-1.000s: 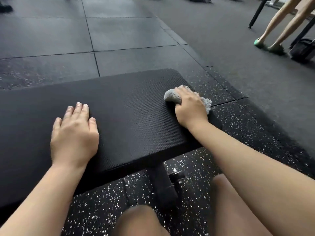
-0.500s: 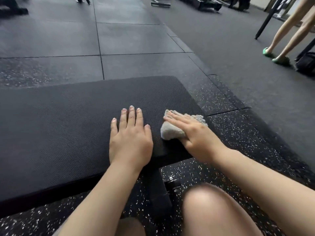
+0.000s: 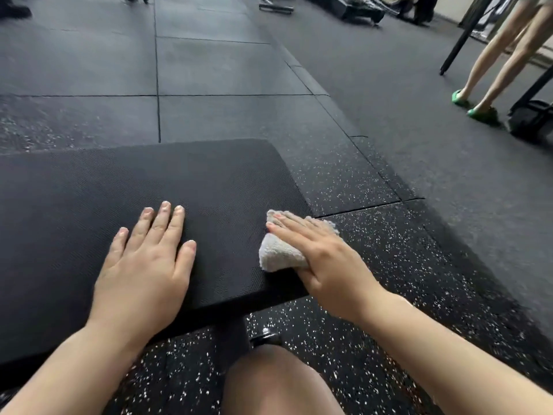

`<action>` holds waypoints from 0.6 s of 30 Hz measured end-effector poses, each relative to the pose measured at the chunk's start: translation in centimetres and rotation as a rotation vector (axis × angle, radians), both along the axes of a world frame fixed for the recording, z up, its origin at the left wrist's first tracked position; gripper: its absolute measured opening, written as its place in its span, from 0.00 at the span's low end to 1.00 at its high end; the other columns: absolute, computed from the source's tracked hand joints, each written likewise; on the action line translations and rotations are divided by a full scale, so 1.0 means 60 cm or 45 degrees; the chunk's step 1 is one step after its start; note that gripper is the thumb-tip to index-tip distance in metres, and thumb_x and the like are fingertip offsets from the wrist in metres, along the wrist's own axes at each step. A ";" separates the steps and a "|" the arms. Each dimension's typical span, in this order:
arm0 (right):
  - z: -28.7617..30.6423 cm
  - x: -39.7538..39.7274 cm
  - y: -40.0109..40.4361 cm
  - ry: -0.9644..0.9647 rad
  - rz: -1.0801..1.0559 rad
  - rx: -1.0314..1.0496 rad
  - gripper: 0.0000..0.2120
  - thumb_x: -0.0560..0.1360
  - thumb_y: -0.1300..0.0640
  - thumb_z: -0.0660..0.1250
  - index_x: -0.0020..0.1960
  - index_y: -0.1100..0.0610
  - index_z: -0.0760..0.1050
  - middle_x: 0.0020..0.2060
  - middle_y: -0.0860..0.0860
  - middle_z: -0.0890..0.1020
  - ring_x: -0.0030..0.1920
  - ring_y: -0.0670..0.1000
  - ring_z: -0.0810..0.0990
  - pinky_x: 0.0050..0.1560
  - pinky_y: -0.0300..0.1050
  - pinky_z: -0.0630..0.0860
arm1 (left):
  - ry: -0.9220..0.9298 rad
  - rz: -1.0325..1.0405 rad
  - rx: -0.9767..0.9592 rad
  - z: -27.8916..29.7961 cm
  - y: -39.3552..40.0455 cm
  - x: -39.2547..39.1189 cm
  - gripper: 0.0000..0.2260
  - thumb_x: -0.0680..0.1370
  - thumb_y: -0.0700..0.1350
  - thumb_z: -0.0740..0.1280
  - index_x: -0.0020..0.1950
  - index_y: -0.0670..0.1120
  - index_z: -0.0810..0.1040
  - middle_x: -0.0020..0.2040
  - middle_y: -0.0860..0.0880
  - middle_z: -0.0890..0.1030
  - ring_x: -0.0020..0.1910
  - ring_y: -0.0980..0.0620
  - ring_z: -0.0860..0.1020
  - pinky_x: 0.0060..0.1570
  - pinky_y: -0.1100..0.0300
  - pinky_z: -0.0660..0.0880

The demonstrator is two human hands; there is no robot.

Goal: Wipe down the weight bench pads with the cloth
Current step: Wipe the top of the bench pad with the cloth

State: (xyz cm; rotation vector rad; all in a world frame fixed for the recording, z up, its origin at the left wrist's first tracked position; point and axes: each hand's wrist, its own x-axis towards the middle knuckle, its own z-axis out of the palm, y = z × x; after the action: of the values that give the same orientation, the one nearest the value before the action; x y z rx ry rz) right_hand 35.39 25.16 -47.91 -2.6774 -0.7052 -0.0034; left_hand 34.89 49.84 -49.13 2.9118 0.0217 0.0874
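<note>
The black textured bench pad fills the left and centre of the head view. A bunched grey cloth lies on the pad's near right corner. My right hand presses down on the cloth, fingers pointing left and covering most of it. My left hand lies flat on the pad, fingers apart, a short gap left of the cloth, holding nothing.
The bench's dark support post drops to the speckled rubber floor below the pad. My knee is at the bottom centre. A person's legs in green shoes stand far right beside a black bag and a rack leg.
My right hand has dragged the cloth from the pad's far right edge toward the near right corner. My left hand has slid right along the pad, ending close to the cloth.
</note>
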 end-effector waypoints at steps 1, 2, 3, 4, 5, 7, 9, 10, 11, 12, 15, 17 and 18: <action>0.001 0.021 -0.010 0.001 -0.021 0.001 0.33 0.70 0.56 0.50 0.76 0.49 0.61 0.76 0.43 0.60 0.76 0.41 0.55 0.76 0.37 0.45 | 0.007 0.025 -0.004 0.002 -0.004 0.003 0.31 0.76 0.60 0.40 0.79 0.53 0.48 0.78 0.56 0.48 0.77 0.55 0.45 0.74 0.52 0.44; 0.003 0.049 -0.011 0.011 -0.057 0.010 0.32 0.72 0.59 0.53 0.76 0.49 0.62 0.75 0.44 0.62 0.76 0.42 0.56 0.76 0.37 0.45 | 0.015 0.053 -0.005 0.003 -0.011 0.008 0.29 0.79 0.59 0.41 0.79 0.53 0.47 0.79 0.55 0.46 0.77 0.55 0.44 0.74 0.51 0.43; 0.004 0.083 -0.005 0.008 -0.095 0.010 0.31 0.73 0.62 0.56 0.76 0.50 0.63 0.75 0.45 0.62 0.76 0.44 0.57 0.75 0.37 0.45 | 0.021 0.073 0.000 0.004 -0.019 0.016 0.27 0.80 0.58 0.43 0.79 0.53 0.46 0.79 0.55 0.45 0.77 0.55 0.43 0.74 0.50 0.42; 0.003 0.118 0.007 0.004 -0.134 0.002 0.30 0.74 0.64 0.58 0.76 0.50 0.62 0.76 0.47 0.62 0.76 0.45 0.57 0.75 0.37 0.45 | 0.025 0.092 0.002 0.004 -0.027 0.024 0.27 0.81 0.58 0.45 0.79 0.52 0.45 0.79 0.55 0.44 0.77 0.54 0.42 0.74 0.50 0.42; 0.001 0.152 0.026 0.004 -0.177 0.000 0.30 0.75 0.64 0.58 0.76 0.50 0.62 0.76 0.47 0.62 0.77 0.46 0.56 0.75 0.38 0.45 | 0.026 0.116 0.001 0.003 -0.032 0.032 0.27 0.81 0.57 0.46 0.79 0.52 0.45 0.79 0.54 0.44 0.77 0.54 0.42 0.74 0.50 0.41; -0.002 0.204 0.060 -0.027 -0.288 -0.011 0.28 0.77 0.62 0.58 0.77 0.51 0.60 0.77 0.48 0.60 0.77 0.46 0.55 0.76 0.41 0.45 | 0.005 0.148 0.000 0.002 -0.038 0.046 0.27 0.81 0.57 0.46 0.79 0.52 0.45 0.79 0.54 0.44 0.77 0.55 0.42 0.75 0.50 0.42; -0.007 0.236 0.086 -0.073 -0.330 -0.047 0.28 0.78 0.60 0.57 0.77 0.51 0.59 0.77 0.49 0.58 0.77 0.47 0.54 0.76 0.42 0.44 | -0.024 0.198 0.009 -0.002 -0.039 0.055 0.27 0.81 0.57 0.45 0.79 0.52 0.45 0.79 0.55 0.44 0.77 0.56 0.42 0.75 0.51 0.42; -0.010 0.244 0.092 -0.081 -0.326 -0.059 0.28 0.77 0.60 0.57 0.77 0.52 0.59 0.77 0.49 0.58 0.77 0.47 0.54 0.76 0.42 0.44 | -0.034 0.214 0.007 -0.003 -0.040 0.057 0.27 0.81 0.57 0.44 0.79 0.52 0.45 0.79 0.56 0.44 0.77 0.56 0.42 0.75 0.52 0.42; -0.012 0.250 0.095 -0.076 -0.316 -0.061 0.29 0.77 0.60 0.57 0.77 0.51 0.59 0.77 0.49 0.58 0.77 0.47 0.54 0.76 0.42 0.44 | -0.045 0.223 0.003 -0.003 -0.041 0.057 0.27 0.81 0.57 0.42 0.79 0.52 0.45 0.79 0.56 0.45 0.77 0.57 0.42 0.75 0.52 0.42; -0.013 0.254 0.095 -0.066 -0.306 -0.053 0.29 0.77 0.61 0.57 0.77 0.51 0.59 0.77 0.48 0.59 0.77 0.47 0.54 0.76 0.42 0.44 | -0.054 0.231 -0.002 -0.003 -0.043 0.056 0.27 0.80 0.58 0.41 0.79 0.52 0.45 0.79 0.56 0.45 0.77 0.57 0.42 0.75 0.52 0.42; -0.009 0.257 0.098 -0.051 -0.320 -0.041 0.29 0.77 0.61 0.57 0.77 0.51 0.60 0.77 0.48 0.59 0.77 0.46 0.54 0.76 0.42 0.45 | -0.053 0.232 -0.011 0.000 -0.043 0.058 0.27 0.81 0.57 0.42 0.79 0.52 0.46 0.79 0.56 0.46 0.77 0.57 0.43 0.76 0.52 0.42; -0.003 0.229 0.107 -0.059 -0.317 0.000 0.28 0.76 0.61 0.57 0.76 0.51 0.61 0.77 0.49 0.60 0.77 0.47 0.55 0.75 0.40 0.45 | -0.062 0.233 -0.018 -0.002 -0.042 0.056 0.27 0.81 0.57 0.43 0.79 0.52 0.47 0.79 0.56 0.46 0.77 0.57 0.43 0.75 0.53 0.42; -0.003 0.204 0.109 -0.087 -0.257 0.020 0.28 0.76 0.62 0.58 0.76 0.52 0.62 0.76 0.49 0.62 0.76 0.47 0.57 0.74 0.39 0.45 | -0.072 0.230 -0.014 -0.004 -0.041 0.056 0.27 0.81 0.57 0.42 0.79 0.52 0.47 0.79 0.56 0.46 0.77 0.57 0.43 0.75 0.53 0.42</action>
State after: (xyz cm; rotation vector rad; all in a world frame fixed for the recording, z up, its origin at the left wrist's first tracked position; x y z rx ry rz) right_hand 47.66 31.73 -48.07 -2.7321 -0.4494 -0.1530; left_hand 38.24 47.39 -49.37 2.8887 0.2748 0.1990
